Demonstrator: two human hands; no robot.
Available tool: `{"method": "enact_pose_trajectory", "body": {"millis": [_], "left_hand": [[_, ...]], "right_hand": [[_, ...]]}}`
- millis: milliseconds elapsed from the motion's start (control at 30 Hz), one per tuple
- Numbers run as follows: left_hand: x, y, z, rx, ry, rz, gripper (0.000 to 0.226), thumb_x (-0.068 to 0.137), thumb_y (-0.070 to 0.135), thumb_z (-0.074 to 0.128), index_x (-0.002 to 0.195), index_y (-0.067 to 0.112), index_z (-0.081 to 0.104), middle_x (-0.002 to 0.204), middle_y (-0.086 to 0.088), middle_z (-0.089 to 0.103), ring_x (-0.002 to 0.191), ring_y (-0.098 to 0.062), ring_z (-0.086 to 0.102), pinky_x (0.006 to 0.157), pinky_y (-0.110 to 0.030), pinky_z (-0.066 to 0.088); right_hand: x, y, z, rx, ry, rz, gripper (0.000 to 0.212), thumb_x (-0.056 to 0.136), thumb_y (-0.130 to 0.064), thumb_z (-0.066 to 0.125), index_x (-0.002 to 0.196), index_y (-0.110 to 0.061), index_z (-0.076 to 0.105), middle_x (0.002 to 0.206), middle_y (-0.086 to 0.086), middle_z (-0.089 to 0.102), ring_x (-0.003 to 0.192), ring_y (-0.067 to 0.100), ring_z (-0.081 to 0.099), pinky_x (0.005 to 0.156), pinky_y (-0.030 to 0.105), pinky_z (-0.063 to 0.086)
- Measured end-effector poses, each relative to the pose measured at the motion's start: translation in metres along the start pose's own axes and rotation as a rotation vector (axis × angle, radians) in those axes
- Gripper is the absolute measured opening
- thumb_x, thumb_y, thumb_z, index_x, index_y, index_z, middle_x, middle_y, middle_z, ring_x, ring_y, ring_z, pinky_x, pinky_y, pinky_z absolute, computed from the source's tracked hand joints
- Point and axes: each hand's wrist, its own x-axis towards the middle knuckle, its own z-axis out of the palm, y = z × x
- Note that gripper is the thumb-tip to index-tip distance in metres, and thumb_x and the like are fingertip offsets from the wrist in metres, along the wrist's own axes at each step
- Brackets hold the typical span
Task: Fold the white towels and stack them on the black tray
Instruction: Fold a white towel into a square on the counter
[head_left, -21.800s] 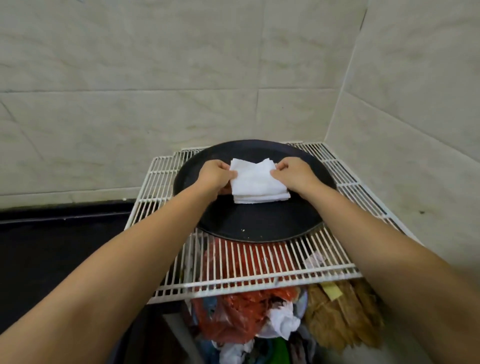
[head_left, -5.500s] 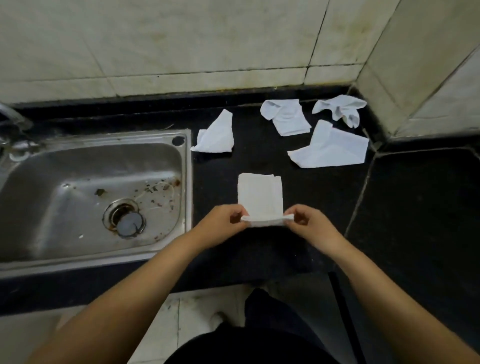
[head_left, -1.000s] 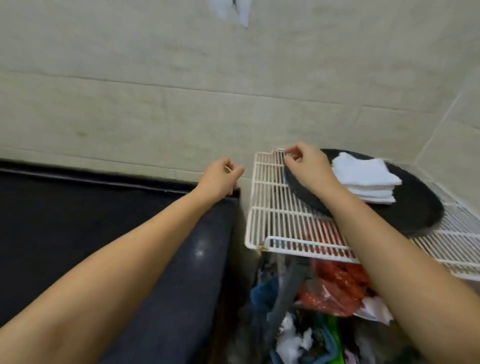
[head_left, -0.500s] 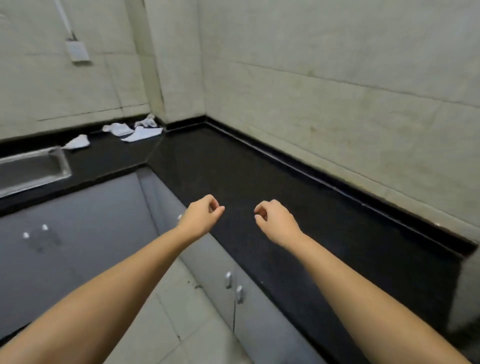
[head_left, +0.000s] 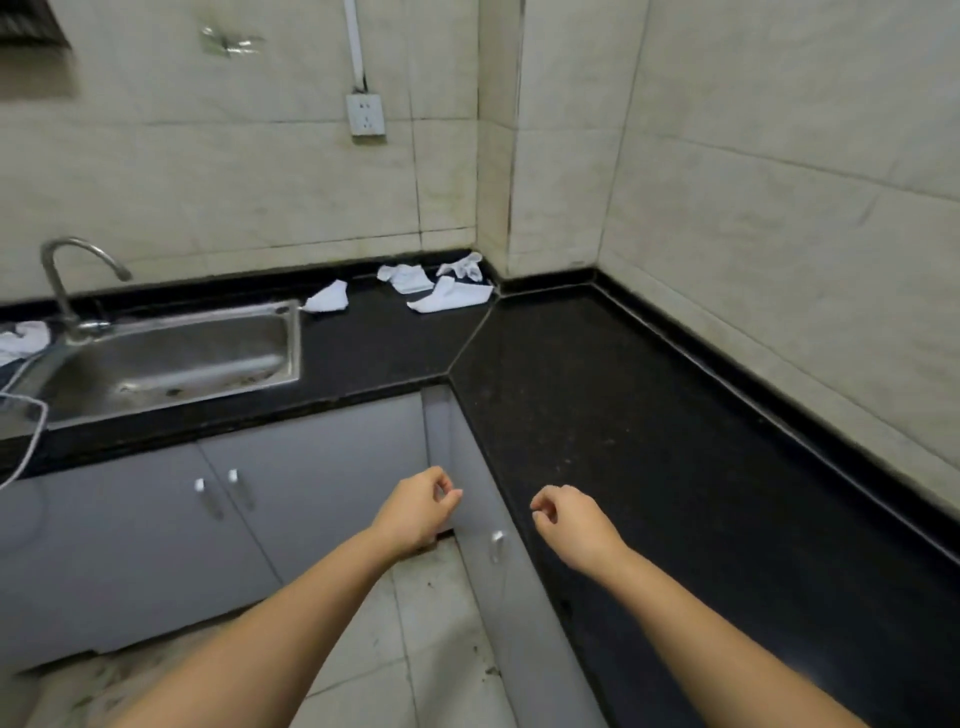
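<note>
Both hands hang in the air in front of the body, fingers loosely curled and holding nothing. On the left hand (head_left: 418, 512) the thumb and fingertips nearly meet; it hovers over the grey cabinet doors (head_left: 311, 483) below the desk's edge. Beside it, the right hand (head_left: 571, 522) has the same slack curl and floats above the near edge of the black desk (head_left: 649, 415), which runs in an L along two tiled walls.

Far from both hands, at the back corner of the desk, lie four unfolded white towels: one crumpled towel (head_left: 328, 300) just right of the steel sink (head_left: 166, 358), a second (head_left: 408, 277) further right, a third (head_left: 451, 298) spread flat in front of it, and a fourth (head_left: 465, 266) bunched against the wall. More white cloth (head_left: 21, 338) sits at the left edge, beside the tap (head_left: 65, 280). A wall socket (head_left: 366, 114) hangs above the towels.
</note>
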Motion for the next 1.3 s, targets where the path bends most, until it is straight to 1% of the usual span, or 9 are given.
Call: {"method": "enact_pose_trajectory", "body": {"millis": [100, 433, 633, 767, 967, 1067, 1167, 1233, 1300], "left_hand": [[0.046, -0.005, -0.017, -0.012, 0.040, -0.028, 0.016, 0.093, 0.030, 0.054, 0.082, 0.018, 0.052, 0.074, -0.003, 0.061, 0.063, -0.018, 0.056, 0.072, -0.037, 0.052], [0.209, -0.055, -0.061, -0.015, 0.028, -0.150, 0.014, 0.094, 0.028, 0.052, 0.085, 0.017, 0.051, 0.078, -0.005, 0.061, 0.067, -0.020, 0.057, 0.070, -0.032, 0.049], [0.348, -0.080, -0.106, -0.048, -0.031, -0.124, 0.015, 0.092, 0.028, 0.055, 0.086, 0.015, 0.058, 0.070, 0.001, 0.059, 0.067, -0.017, 0.056, 0.075, -0.038, 0.053], [0.439, -0.086, -0.142, -0.006, -0.076, -0.062, 0.013, 0.091, 0.029, 0.056, 0.083, 0.018, 0.057, 0.071, 0.001, 0.061, 0.067, -0.017, 0.058, 0.075, -0.039, 0.053], [0.546, -0.083, -0.161, -0.004, -0.105, -0.068, 0.013, 0.092, 0.027, 0.055, 0.092, 0.015, 0.059, 0.078, -0.001, 0.063, 0.077, -0.020, 0.062, 0.075, -0.036, 0.051], [0.587, -0.081, -0.160, 0.016, -0.099, -0.054, 0.010, 0.092, 0.025, 0.054, 0.095, 0.016, 0.057, 0.079, 0.002, 0.060, 0.078, -0.017, 0.059, 0.074, -0.032, 0.048], [0.621, -0.088, -0.155, 0.115, -0.036, 0.000, 0.021, 0.092, 0.013, 0.048, 0.111, 0.014, 0.057, 0.104, -0.006, 0.058, 0.096, -0.023, 0.057, 0.083, -0.036, 0.049], [0.640, -0.095, -0.149, 0.283, -0.048, 0.089, 0.039, 0.090, 0.005, 0.046, 0.127, 0.016, 0.051, 0.121, -0.008, 0.048, 0.111, -0.025, 0.048, 0.086, -0.035, 0.046], [0.656, -0.104, -0.145, 0.473, -0.089, 0.173, 0.050, 0.088, 0.004, 0.049, 0.135, 0.018, 0.045, 0.132, -0.007, 0.040, 0.119, -0.025, 0.041, 0.089, -0.034, 0.042]], "right_hand": [[0.057, -0.011, -0.006, -0.019, -0.038, -0.023, 0.021, 0.092, -0.024, 0.051, 0.109, -0.020, 0.063, 0.103, -0.001, 0.056, 0.096, 0.018, 0.060, 0.088, 0.033, 0.049], [0.245, -0.052, 0.009, -0.017, -0.108, -0.052, 0.023, 0.093, -0.022, 0.048, 0.109, -0.018, 0.064, 0.111, 0.003, 0.057, 0.098, 0.020, 0.060, 0.090, 0.037, 0.050], [0.381, -0.086, 0.014, 0.047, -0.074, 0.004, 0.018, 0.094, -0.020, 0.048, 0.105, -0.018, 0.063, 0.110, 0.004, 0.057, 0.093, 0.018, 0.059, 0.086, 0.032, 0.050], [0.461, -0.113, 0.008, 0.058, -0.052, 0.048, 0.022, 0.093, -0.020, 0.050, 0.109, -0.016, 0.063, 0.113, 0.006, 0.058, 0.097, 0.021, 0.060, 0.086, 0.031, 0.049], [0.569, -0.126, -0.011, 0.047, -0.019, 0.083, 0.022, 0.092, -0.018, 0.050, 0.109, -0.014, 0.064, 0.114, 0.009, 0.060, 0.098, 0.023, 0.061, 0.087, 0.031, 0.048], [0.627, -0.127, -0.019, 0.008, -0.006, 0.063, 0.024, 0.092, -0.017, 0.050, 0.111, -0.012, 0.064, 0.115, 0.011, 0.059, 0.102, 0.027, 0.060, 0.091, 0.036, 0.049], [0.682, -0.125, -0.020, 0.002, 0.016, 0.040, 0.028, 0.093, -0.015, 0.048, 0.116, -0.010, 0.061, 0.121, 0.014, 0.054, 0.108, 0.031, 0.056, 0.095, 0.042, 0.046], [0.713, -0.120, -0.017, -0.021, 0.026, 0.039, 0.034, 0.094, -0.014, 0.045, 0.127, -0.011, 0.055, 0.129, 0.015, 0.049, 0.117, 0.032, 0.050, 0.099, 0.043, 0.043], [0.737, -0.113, -0.013, -0.055, 0.015, 0.032, 0.042, 0.096, -0.012, 0.041, 0.138, -0.014, 0.045, 0.139, 0.014, 0.041, 0.125, 0.032, 0.041, 0.104, 0.043, 0.038]]}}
